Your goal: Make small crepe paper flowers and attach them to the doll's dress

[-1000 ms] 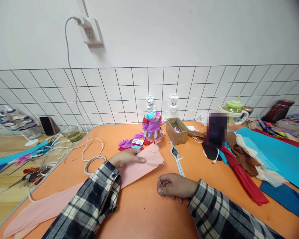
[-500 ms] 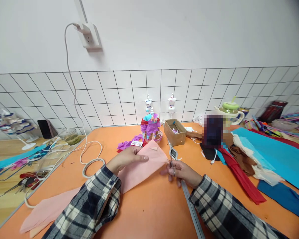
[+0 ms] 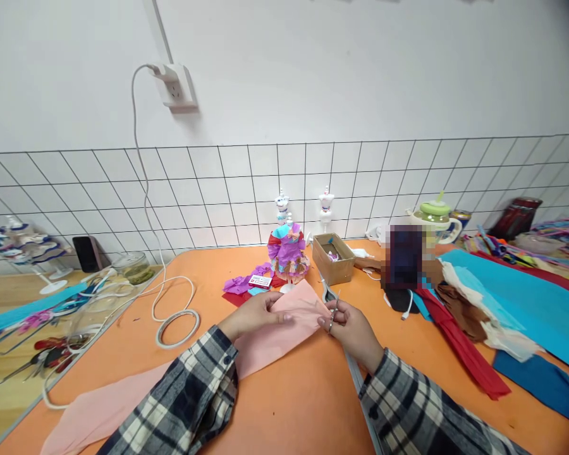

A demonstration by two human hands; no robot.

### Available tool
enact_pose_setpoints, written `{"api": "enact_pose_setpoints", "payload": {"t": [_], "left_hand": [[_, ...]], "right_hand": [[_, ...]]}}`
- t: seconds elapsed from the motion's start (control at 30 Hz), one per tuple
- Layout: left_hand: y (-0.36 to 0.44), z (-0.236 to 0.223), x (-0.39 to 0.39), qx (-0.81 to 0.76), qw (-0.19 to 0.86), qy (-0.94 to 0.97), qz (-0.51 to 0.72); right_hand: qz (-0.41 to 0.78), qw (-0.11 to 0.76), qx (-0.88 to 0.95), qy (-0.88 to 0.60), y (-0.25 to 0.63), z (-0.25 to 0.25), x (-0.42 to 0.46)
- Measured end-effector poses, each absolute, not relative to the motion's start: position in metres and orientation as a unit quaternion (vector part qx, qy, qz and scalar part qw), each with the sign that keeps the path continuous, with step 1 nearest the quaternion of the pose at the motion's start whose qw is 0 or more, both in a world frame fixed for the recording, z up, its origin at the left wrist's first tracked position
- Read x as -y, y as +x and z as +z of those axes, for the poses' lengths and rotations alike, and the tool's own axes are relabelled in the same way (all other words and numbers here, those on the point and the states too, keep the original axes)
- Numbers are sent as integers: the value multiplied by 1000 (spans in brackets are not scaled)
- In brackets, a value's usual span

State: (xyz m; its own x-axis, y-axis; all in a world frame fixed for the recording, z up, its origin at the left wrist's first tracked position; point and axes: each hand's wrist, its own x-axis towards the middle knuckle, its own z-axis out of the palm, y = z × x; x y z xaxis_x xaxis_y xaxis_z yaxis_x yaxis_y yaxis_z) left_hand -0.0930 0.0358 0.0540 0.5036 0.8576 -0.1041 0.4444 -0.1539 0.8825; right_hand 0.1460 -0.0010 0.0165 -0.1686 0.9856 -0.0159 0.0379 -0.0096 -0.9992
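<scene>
Left fingers (image 3: 282, 318) pinching one long pink strip (image 3: 279, 344), right fingers (image 3: 345, 308) gripping one slim silver tool (image 3: 333, 314), one brown cardboard box (image 3: 340, 273) beyond, purple-white bits (image 3: 332, 256) inside

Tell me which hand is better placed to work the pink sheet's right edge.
Likely the right hand: it holds a metal tool at that edge. The left hand grips the pink sheet farther left, so it seems better for steadying.
</scene>
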Motion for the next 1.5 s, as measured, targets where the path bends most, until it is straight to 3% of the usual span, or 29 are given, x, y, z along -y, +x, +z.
{"api": "enact_pose_setpoints", "payload": {"t": [0.33,0.57,0.8,0.87,1.03,1.5], "left_hand": [[-94,32,-40,-469,482,726,143],[-99,54,-29,-419,525,741,24],[-106,47,-33,-454,541,708,24],[-112,46,-36,-457,581,671,64],[-121,52,-34,-458,660,581,131],[-113,58,-32,-459,659,571,170]], "right_hand": [[470,443,588,-486,158,9,-12],[536,362,617,-448,151,11,-2],[520,396,596,-466,156,22,0],[560,351,596,-456,165,25,0],[668,63,638,-378,170,26,12],[586,81,703,-394,155,13,23]]}}
